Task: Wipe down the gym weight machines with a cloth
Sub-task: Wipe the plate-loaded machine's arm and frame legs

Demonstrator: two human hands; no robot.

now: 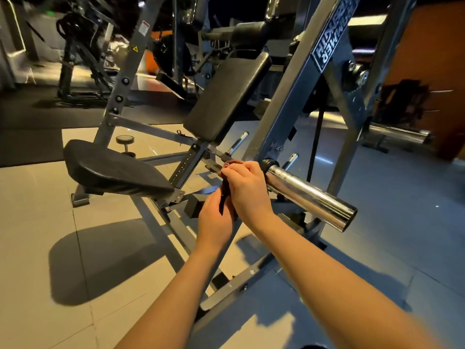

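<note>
A grey steel weight machine point(284, 107) stands in front of me, with a black seat point(110, 170) and a tilted black back pad point(226, 96). A chrome weight sleeve point(312, 195) sticks out of its frame toward me. Both my hands meet just left of the sleeve's base. My right hand point(247, 190) grips the top of a small dark reddish cloth point(226, 190), which is bunched between the hands. My left hand point(216, 220) sits below and pinches the cloth's lower end. Most of the cloth is hidden by my fingers.
The machine's base rails point(226, 290) run across the tiled floor point(37, 235) under my arms. A second chrome sleeve point(400, 133) juts out at the right. More machines and weight plates point(171, 54) stand behind on dark matting. An orange wall point(432, 46) closes the right side.
</note>
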